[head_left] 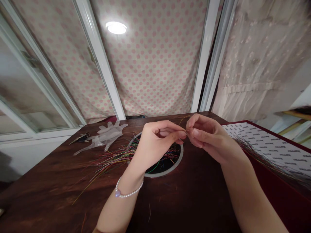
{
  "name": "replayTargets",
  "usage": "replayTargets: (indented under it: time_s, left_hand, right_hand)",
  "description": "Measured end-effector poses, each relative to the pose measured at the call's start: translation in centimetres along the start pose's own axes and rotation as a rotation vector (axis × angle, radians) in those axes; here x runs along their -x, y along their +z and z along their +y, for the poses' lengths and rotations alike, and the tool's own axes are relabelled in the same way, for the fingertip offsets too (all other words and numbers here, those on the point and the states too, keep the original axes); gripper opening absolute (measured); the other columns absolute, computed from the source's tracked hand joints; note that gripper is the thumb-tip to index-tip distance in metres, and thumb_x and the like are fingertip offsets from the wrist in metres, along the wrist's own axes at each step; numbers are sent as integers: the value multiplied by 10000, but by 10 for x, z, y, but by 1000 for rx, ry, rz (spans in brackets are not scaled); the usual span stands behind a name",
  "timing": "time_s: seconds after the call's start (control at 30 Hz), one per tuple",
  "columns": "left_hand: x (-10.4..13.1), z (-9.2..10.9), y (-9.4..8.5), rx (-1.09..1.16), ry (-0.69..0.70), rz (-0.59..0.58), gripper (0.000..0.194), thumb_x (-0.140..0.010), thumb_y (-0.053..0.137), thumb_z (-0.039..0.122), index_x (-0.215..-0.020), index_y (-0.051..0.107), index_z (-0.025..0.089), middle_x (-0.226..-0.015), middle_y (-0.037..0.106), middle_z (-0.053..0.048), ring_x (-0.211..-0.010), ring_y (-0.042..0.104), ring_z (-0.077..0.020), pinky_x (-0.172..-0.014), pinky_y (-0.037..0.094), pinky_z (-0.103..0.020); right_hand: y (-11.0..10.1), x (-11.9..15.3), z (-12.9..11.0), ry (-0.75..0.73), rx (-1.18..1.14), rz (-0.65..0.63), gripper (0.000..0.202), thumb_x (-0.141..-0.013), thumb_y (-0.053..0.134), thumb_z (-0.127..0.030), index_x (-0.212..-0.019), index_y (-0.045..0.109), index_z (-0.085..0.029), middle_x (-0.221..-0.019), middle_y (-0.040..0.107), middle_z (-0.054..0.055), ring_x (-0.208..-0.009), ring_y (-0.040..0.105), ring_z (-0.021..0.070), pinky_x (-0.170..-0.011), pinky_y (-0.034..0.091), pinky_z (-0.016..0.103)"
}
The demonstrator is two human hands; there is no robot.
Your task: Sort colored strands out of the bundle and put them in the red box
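Note:
My left hand [157, 139] pinches thumb to forefinger, wearing a bracelet of pearl-like beads [130, 195] at the wrist. Fingertips of my right hand [211, 137] are also pinched together, almost touching the left ones. Between them is a very thin yellowish wire [182, 119], one end curving up behind the fingers. Below the left hand lies a round black dish with a pale rim [148, 175], partly hidden by that hand. A loose bundle of thin coloured wires [114, 158] lies across it and sticks out to the left over the table.
On the dark wooden table [60, 181], clear plastic gloves [108, 134] and some keys [81, 138] lie at the back left. At right stands a dark red box [269, 184] with printed white lining [272, 142] and more thin wires [264, 160]. Glass doors with dotted curtain [157, 64] rise behind.

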State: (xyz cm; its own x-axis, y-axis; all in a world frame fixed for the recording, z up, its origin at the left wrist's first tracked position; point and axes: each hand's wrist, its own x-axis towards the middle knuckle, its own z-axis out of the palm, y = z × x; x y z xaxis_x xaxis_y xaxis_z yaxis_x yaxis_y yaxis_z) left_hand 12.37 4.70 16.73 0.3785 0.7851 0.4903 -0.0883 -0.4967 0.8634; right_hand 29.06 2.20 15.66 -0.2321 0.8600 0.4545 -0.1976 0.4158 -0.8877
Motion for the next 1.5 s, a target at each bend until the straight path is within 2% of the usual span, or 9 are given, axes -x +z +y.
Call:
replayTargets:
  time_s: [0.4, 0.6, 0.7, 0.83, 0.93, 1.03, 1.13, 1.23, 1.5]
  left_hand:
    - [1, -1, 2, -282, 128, 77, 59, -751, 670, 162, -716, 715, 179, -637, 709, 9, -545, 635, -116, -493, 493, -201]
    - [0, -5, -1, -434, 178, 60, 79, -779, 653, 168, -749, 719, 199, -658, 700, 22, -564, 595, -103, -530, 449, -221]
    - [-2, -9, -2, -520, 212, 19, 108, -780, 647, 138, -755, 718, 215, -746, 721, 25, -667, 622, -116, -586, 444, -234]
    - [-4, -11, -1, -494, 222, -39, 106, -750, 676, 122, -711, 714, 213, -769, 732, 25, -705, 630, -128, -589, 431, -241]
    - [-5, -10, -1, -391, 159, -1, 59, -749, 691, 165, -725, 724, 207, -720, 731, 20, -622, 620, -117, -543, 429, -234]
    - [-7, -9, -2, -255, 129, 72, 40, -738, 703, 179, -707, 723, 197, -710, 726, 7, -636, 637, -123, -535, 446, -223]
    - [-8, -10, -5, -89, 104, 103, 31, -738, 702, 185, -710, 715, 183, -608, 687, 9, -545, 617, -118, -505, 465, -229]
    - [-10, -12, -7, -12, 113, 151, 12, -722, 717, 178, -713, 719, 184, -606, 689, 11, -527, 611, -104, -520, 490, -219]
    - [-12, -16, -10, 62, 130, 207, 35, -699, 740, 178, -717, 734, 207, -684, 721, 1, -615, 655, -108, -594, 527, -206]
  right_hand:
    - [0, -2, 0, -18, 117, 150, 161, -820, 633, -305, -765, 608, -156, -545, 459, -48, -466, 373, 41, -424, 246, 188]
    - [1, -2, 0, -29, 245, 237, 144, -781, 666, -282, -717, 636, -156, -548, 496, -42, -466, 408, 39, -414, 287, 173]
    - [3, -4, 1, -46, 324, 245, 122, -757, 688, -267, -714, 653, -158, -564, 527, -40, -471, 426, 38, -426, 329, 166]
    - [5, -6, 5, -71, 366, 284, 133, -765, 683, -283, -732, 662, -157, -620, 575, -25, -509, 466, 40, -461, 375, 157]
    - [5, -6, 10, -81, 256, 362, 182, -828, 613, -341, -903, 649, -179, -797, 625, 6, -704, 571, 80, -589, 453, 175]
    - [5, -5, 13, -10, 124, 240, 229, -884, 532, -358, -1015, 601, -183, -961, 623, 35, -899, 594, 122, -806, 482, 261]
    - [12, -4, 13, 35, 71, 48, 175, -913, 488, -281, -1002, 571, -157, -902, 618, 33, -866, 598, 115, -868, 465, 296]
    - [21, -3, 12, 61, 31, -56, 165, -939, 414, -221, -1037, 524, -146, -789, 596, 13, -761, 589, 101, -784, 484, 281]
    - [24, -3, 18, 93, -5, -42, 159, -940, 432, -292, -955, 527, -165, -613, 421, -55, -496, 380, 37, -476, 366, 170]
